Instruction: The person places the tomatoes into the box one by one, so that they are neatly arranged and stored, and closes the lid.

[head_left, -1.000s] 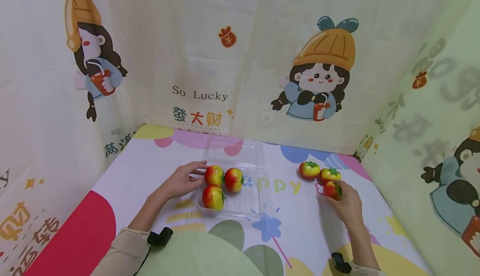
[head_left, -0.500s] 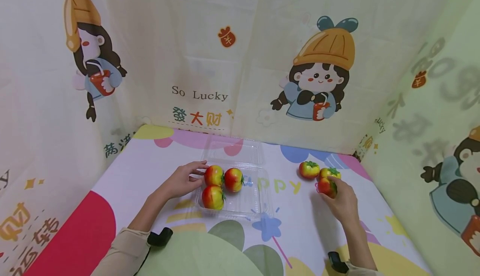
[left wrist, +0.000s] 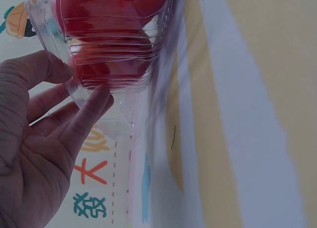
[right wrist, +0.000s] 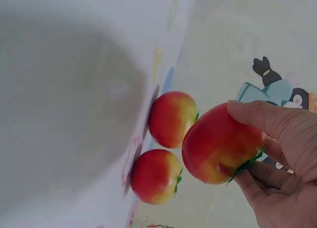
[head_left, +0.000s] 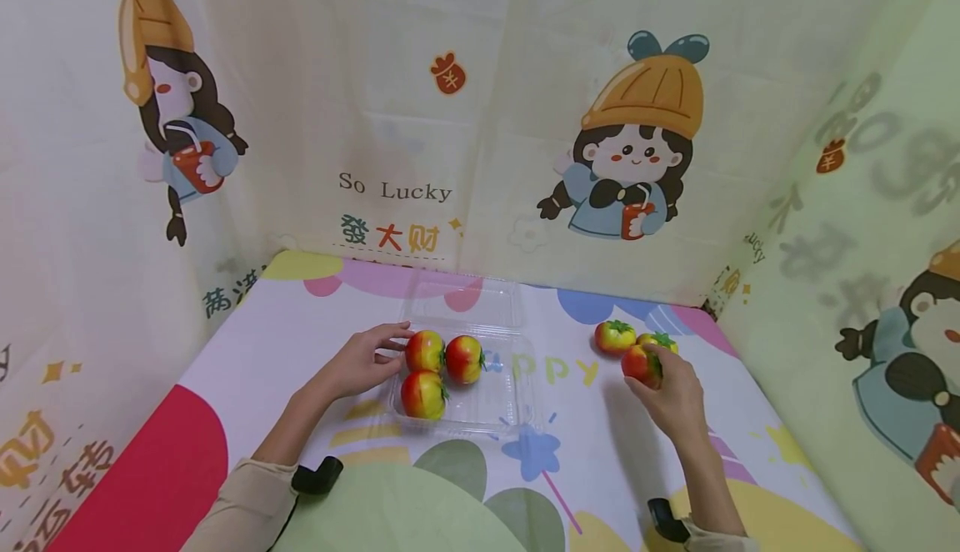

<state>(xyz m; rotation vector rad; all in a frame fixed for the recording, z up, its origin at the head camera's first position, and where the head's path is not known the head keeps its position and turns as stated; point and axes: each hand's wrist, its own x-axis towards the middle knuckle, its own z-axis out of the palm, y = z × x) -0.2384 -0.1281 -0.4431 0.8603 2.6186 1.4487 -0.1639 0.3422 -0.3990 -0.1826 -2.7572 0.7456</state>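
Note:
My right hand (head_left: pixel 678 389) grips a red-and-yellow tomato (right wrist: pixel 218 144) by its side, thumb on one face and fingers near the green calyx. In the head view the held tomato overlaps one of two other tomatoes; the right wrist view shows both, an upper tomato (right wrist: pixel 171 119) and a lower tomato (right wrist: pixel 156 176). On the left, my left hand (head_left: pixel 366 360) holds the side rim of a clear plastic container (left wrist: pixel 114 72), thumb and fingertips at its edge. Inside sit three tomatoes: one at back left (head_left: pixel 425 352), one beside it (head_left: pixel 464 359), one at front left (head_left: pixel 423 394).
The container's clear lid (head_left: pixel 465 300) lies folded back behind it. A cartoon-print cloth (head_left: pixel 592 452) covers the table. Printed fabric walls (head_left: pixel 495 118) stand at the back and both sides. A black wrist device (head_left: pixel 318 475) sits at the left sleeve.
My right hand has moved left with the tomato, which now overlaps the two behind it differently. The left hand stays at the container's side. The head view has shifted slightly.

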